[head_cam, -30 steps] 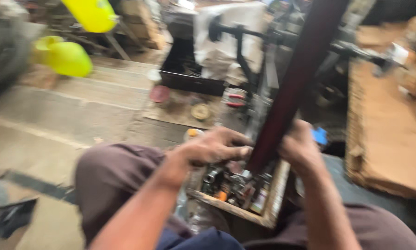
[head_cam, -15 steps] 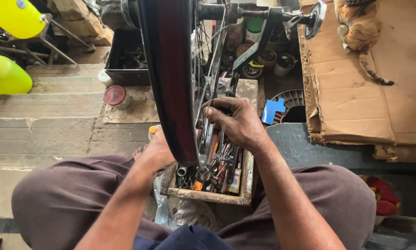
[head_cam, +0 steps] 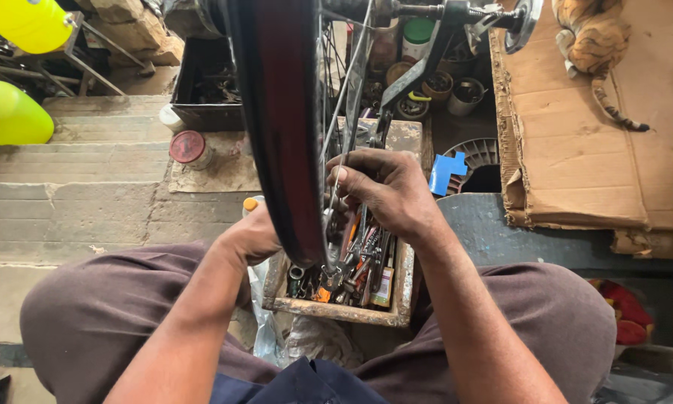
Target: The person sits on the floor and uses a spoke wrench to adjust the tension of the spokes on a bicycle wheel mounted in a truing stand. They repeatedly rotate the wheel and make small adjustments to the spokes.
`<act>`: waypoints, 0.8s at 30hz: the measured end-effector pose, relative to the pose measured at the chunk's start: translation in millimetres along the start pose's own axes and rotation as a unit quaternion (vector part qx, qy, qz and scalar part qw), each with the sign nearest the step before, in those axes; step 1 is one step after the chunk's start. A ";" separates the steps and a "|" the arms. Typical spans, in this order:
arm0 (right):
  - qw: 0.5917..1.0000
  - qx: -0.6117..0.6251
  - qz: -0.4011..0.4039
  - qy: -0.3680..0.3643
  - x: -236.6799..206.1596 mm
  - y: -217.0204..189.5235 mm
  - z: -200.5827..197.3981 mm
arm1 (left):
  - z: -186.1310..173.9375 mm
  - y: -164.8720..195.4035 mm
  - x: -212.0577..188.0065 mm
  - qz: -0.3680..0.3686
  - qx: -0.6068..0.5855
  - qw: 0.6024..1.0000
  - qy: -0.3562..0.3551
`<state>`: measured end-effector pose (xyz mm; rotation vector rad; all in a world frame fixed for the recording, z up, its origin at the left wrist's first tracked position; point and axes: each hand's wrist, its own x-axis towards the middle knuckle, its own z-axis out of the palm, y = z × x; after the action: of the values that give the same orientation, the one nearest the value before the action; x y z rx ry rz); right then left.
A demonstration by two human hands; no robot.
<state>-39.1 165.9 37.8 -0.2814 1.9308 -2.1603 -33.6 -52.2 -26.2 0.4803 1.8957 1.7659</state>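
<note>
A bicycle wheel with a dark reddish tyre (head_cam: 280,127) stands upright between my knees, seen edge-on. My left hand (head_cam: 252,238) rests against the tyre's left side near its bottom. My right hand (head_cam: 385,191) is curled around the spokes (head_cam: 341,112) on the wheel's right side, fingers closed on them. Below the wheel sits a wooden tool box (head_cam: 344,308) filled with several wrenches and small tools. Whether my right hand holds a small tool is hidden by the fingers.
A cat (head_cam: 597,41) lies on flattened cardboard (head_cam: 576,157) at the right. A red-lidded jar (head_cam: 189,148), a black tray (head_cam: 205,93), small tins (head_cam: 456,91) and yellow containers (head_cam: 7,112) lie beyond on concrete steps (head_cam: 74,194). A blue piece (head_cam: 447,170) sits by a fan cover.
The view swung and settled, so the wheel now appears edge-on and larger. My right hand moved from the rim to the spokes; my left hand stays by the tyre.
</note>
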 end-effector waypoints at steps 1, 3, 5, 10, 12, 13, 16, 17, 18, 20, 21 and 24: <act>1.000 -0.028 -0.012 0.001 0.9 1.7 -2.7 | 6.8 3.3 0.4 0.018 0.036 0.999 0.010; 0.994 -0.103 -0.047 0.007 2.9 10.8 -8.8 | 24.1 9.5 1.4 -0.030 -0.219 0.967 0.127; 0.976 -0.194 -0.097 0.006 3.6 28.3 -17.1 | 33.1 18.3 2.2 -0.017 -0.171 0.971 0.169; 0.981 -0.144 0.021 0.126 9.5 96.8 -71.9 | 20.7 40.2 2.3 -0.032 0.125 0.986 0.103; 0.982 -0.059 -0.036 0.179 15.3 121.9 -109.6 | 25.1 40.4 -9.1 -0.081 -0.195 0.971 0.112; 0.979 0.003 -0.073 0.192 22.5 134.4 -122.9 | 25.7 40.6 -13.4 -0.032 -0.285 0.955 0.073; 0.977 0.154 -0.128 0.080 39.0 161.7 -136.3 | 25.7 34.1 -23.0 0.152 -0.472 0.851 -0.172; 0.984 0.120 -0.110 0.077 39.9 163.7 -134.2 | 25.6 31.8 -20.7 0.159 -0.500 0.829 -0.195; 0.989 0.086 -0.092 0.076 39.3 162.0 -129.6 | 23.8 29.6 -16.7 0.164 -0.527 0.804 -0.219; 0.995 0.018 -0.058 0.074 33.4 149.2 -115.8 | 14.8 23.5 -10.9 0.098 -0.356 0.921 -0.122; 0.996 -0.016 -0.040 0.074 32.0 140.5 -107.1 | 10.4 20.2 -7.3 0.062 -0.263 0.960 -0.070; 0.981 -0.161 0.067 0.088 30.2 117.4 -82.7 | 11.0 11.3 6.0 0.075 0.074 0.994 0.032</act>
<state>-87.2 223.1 -88.4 -0.0108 2.3255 -1.8389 -33.0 -38.8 -16.1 0.6432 2.0926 1.7608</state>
